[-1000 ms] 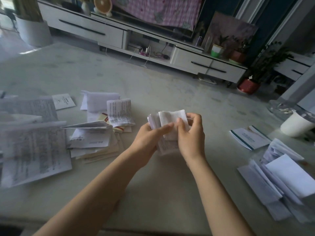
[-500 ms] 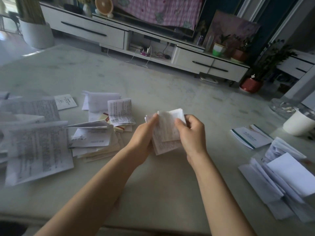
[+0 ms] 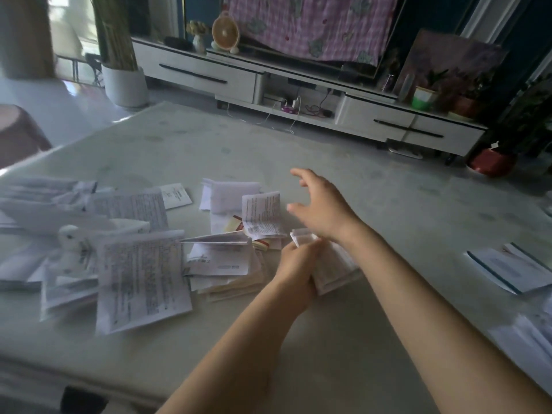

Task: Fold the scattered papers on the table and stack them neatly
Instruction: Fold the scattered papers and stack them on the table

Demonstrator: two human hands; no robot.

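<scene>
White folded paper (image 3: 334,265) in left hand (image 3: 294,264), lengthwise far-left to near-right.

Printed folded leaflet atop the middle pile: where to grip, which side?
Pinch the leaflet by its right edge, coming from the right: that edge looks lifted and free, with the open right hand beside it. Its lower edge is tucked among other sheets. The left hand holds a folded paper.
</scene>
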